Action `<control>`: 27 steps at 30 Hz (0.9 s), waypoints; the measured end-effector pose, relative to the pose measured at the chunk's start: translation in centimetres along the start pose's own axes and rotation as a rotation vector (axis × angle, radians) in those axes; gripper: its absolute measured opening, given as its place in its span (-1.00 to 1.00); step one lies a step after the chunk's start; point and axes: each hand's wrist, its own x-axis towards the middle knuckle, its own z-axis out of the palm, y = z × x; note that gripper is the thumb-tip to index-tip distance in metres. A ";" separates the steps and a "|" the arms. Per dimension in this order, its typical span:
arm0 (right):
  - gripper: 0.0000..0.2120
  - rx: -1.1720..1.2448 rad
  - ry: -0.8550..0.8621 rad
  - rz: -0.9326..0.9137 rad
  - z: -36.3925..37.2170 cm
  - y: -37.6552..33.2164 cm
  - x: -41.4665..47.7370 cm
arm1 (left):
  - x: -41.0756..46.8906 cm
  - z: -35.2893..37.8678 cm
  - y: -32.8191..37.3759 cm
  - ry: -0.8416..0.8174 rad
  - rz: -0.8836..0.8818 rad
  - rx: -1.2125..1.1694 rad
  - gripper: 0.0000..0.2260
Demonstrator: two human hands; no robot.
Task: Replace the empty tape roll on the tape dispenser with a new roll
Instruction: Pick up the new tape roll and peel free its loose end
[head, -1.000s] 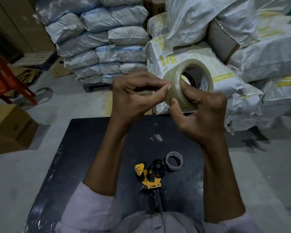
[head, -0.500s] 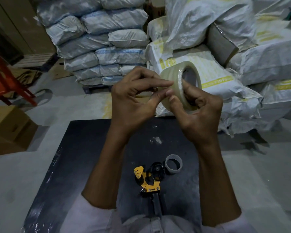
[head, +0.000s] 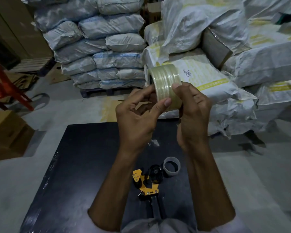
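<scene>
Thick roll of clear glossy packing tape [head: 165, 84], centre frame above the black table [head: 84, 165], is pinched between left hand [head: 138, 118] and right hand [head: 193, 113]: likely stiff, fairly light, slick-faced; best gripped across side rims.

The new tape roll [head: 165, 84] is clear with a pale yellowish tint and faint ringed bands. The tabletop [head: 91, 157] is black. The tape dispenser [head: 148, 187] is yellow with black parts, and the empty core [head: 171, 174] is grey. The stacked sacks [head: 116, 56] are grey-white with blue stripes, and the other sacks [head: 208, 81] are white with yellow print. The frame [head: 18, 95] is red.
</scene>
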 end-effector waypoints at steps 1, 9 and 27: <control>-0.76 0.008 -0.008 0.004 0.0 0.0 -0.1 | 0.0 -0.1 0.0 0.003 0.014 0.005 -0.62; -0.73 0.086 -0.071 0.024 0.7 -0.6 -0.9 | -0.1 -0.6 0.8 0.041 0.172 0.131 -0.59; -0.73 0.261 -0.217 0.086 0.7 -1.5 -1.4 | 0.0 -1.2 1.9 0.149 0.275 0.236 -0.65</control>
